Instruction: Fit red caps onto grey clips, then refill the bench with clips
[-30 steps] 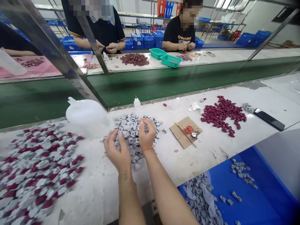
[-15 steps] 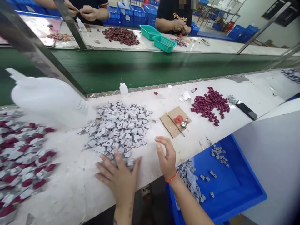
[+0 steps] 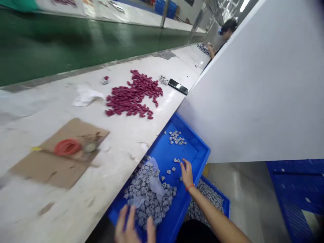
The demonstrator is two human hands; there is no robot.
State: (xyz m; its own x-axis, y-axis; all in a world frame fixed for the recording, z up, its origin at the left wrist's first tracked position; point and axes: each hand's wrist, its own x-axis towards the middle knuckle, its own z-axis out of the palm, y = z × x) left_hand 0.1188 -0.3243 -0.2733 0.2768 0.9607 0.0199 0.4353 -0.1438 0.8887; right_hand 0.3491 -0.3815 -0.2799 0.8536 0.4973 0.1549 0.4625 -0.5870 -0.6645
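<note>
Over a blue plastic tray (image 3: 193, 148) below the bench edge, my right hand (image 3: 187, 174) reaches down with bent fingers apart, close to a few loose grey pieces (image 3: 173, 169). I see nothing held in it. At the bottom of the view is my left hand (image 3: 133, 227), slightly blurred, its fingers spread at the near corner of the tray. It appears to hold nothing. A heap of small grey pieces (image 3: 152, 206) fills the near part of the tray, with a crumpled pale plastic sheet (image 3: 156, 185) on top. More grey pieces (image 3: 177, 137) lie at the far end.
On the white bench (image 3: 118, 145) are a pile of dark red pieces (image 3: 136, 94), a black phone (image 3: 178, 86) and cardboard (image 3: 58, 172) bearing a red ring-shaped item (image 3: 67, 147). A white panel (image 3: 248, 94) stands right. Below is another filled blue tray (image 3: 227, 204).
The view has swung right and down. My left hand has left the grey pile on the bench and is by the tray. My right hand has moved from above the bench into the tray area.
</note>
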